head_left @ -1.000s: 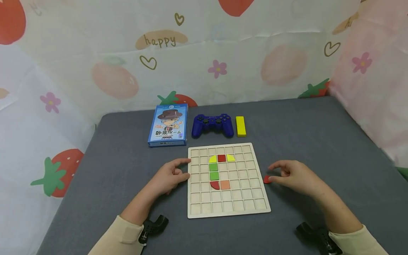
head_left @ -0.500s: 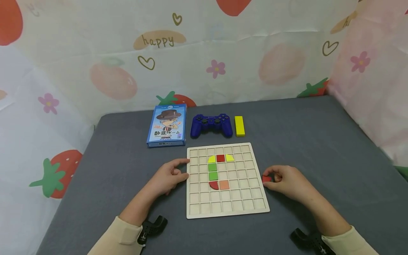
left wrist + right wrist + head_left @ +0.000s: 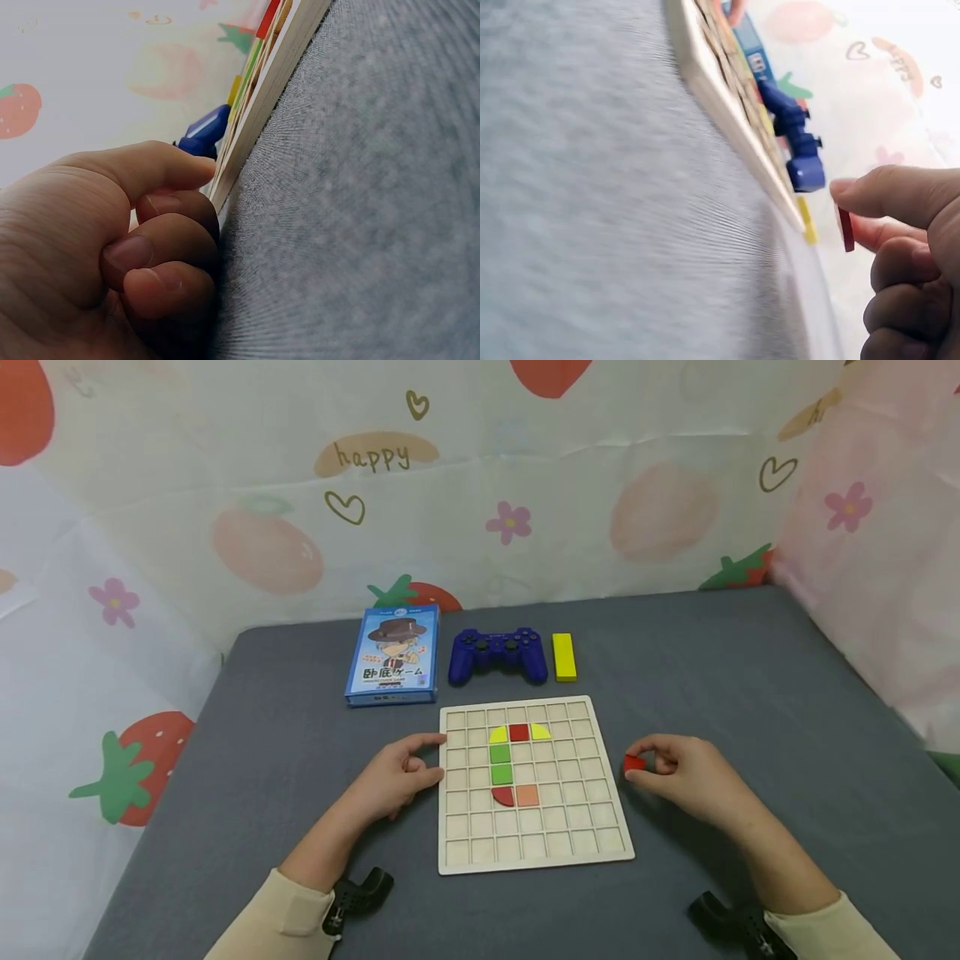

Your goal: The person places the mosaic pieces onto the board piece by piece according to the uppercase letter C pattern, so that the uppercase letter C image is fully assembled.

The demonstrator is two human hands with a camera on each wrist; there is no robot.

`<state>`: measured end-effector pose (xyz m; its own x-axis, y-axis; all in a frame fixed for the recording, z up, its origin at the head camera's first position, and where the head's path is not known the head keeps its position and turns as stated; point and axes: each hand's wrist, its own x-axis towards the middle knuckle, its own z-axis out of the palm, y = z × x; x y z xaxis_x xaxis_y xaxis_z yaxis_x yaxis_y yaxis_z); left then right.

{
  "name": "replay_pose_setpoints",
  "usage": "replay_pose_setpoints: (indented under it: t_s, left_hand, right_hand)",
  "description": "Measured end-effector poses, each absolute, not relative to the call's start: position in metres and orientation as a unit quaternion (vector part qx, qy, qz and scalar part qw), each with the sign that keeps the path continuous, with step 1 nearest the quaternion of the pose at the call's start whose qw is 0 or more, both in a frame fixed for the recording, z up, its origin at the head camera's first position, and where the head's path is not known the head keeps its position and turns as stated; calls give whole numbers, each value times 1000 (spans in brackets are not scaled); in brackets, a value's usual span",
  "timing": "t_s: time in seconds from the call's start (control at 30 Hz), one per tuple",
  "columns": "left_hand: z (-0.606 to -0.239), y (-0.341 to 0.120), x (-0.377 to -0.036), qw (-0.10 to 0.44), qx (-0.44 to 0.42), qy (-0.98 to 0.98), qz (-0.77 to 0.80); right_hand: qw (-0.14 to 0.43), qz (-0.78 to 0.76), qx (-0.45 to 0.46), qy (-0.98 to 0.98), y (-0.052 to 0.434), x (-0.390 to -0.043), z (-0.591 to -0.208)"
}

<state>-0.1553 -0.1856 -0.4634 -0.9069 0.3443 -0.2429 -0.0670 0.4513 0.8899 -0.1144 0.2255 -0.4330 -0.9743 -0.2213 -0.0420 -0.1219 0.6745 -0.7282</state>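
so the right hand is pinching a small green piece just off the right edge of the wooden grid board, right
Not quite: the piece is red, not green. The head view shows the right hand pinching it just off the right edge of the wooden grid board, and the right wrist view shows the red too.

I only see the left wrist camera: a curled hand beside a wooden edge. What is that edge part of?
Observer: A gridded wooden board on the grey table; the left hand rests against its left edge.
Visitor: Anything on the board?
Observer: Coloured tiles in its cells: yellow, red, green and orange, in a hooked column.
Visitor: Where is the other hand?
Observer: The right hand is right of the board, pinching a small red piece above the table.
Visitor: And the blue thing behind?
Observer: A blue game controller, between a blue card box and a yellow block.
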Motion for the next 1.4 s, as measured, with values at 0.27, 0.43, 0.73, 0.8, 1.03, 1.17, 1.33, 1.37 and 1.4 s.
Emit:
replay_pose_setpoints:
  t_s: [0.27, 0.43, 0.73, 0.8, 1.03, 1.17, 1.33, 1.37, 1.4]
  left_hand:
    - [-462, -186, -157, 201, 78, 828, 518]
    - [-463, -185, -158, 205, 82, 824, 521]
    - [-465, -181, -158, 209, 89, 820, 526]
    - [-466, -180, -158, 210, 91, 821, 524]
    - [-465, -181, -156, 204, 86, 830, 511]
    - [-464, -182, -155, 203, 82, 833, 508]
    - [-463, -183, -155, 201, 79, 832, 511]
    - [-463, -184, -155, 200, 78, 832, 512]
    - [-463, -184, -155, 200, 78, 831, 513]
  right_hand:
    - [35, -394, -107, 912, 224, -122, -414]
    - [35, -383, -120, 915, 217, -128, -398]
    - [19, -392, -159, 906, 193, -133, -381]
    - [24, -396, -168, 902, 186, -132, -382]
    - [43, -386, -186, 903, 169, -127, -391]
    - [50, -374, -199, 904, 161, -127, -397]
    - [60, -351, -221, 908, 150, -128, -405]
    - [64, -347, -223, 908, 147, -128, -406]
    - [68, -346, -226, 908, 146, -128, -408]
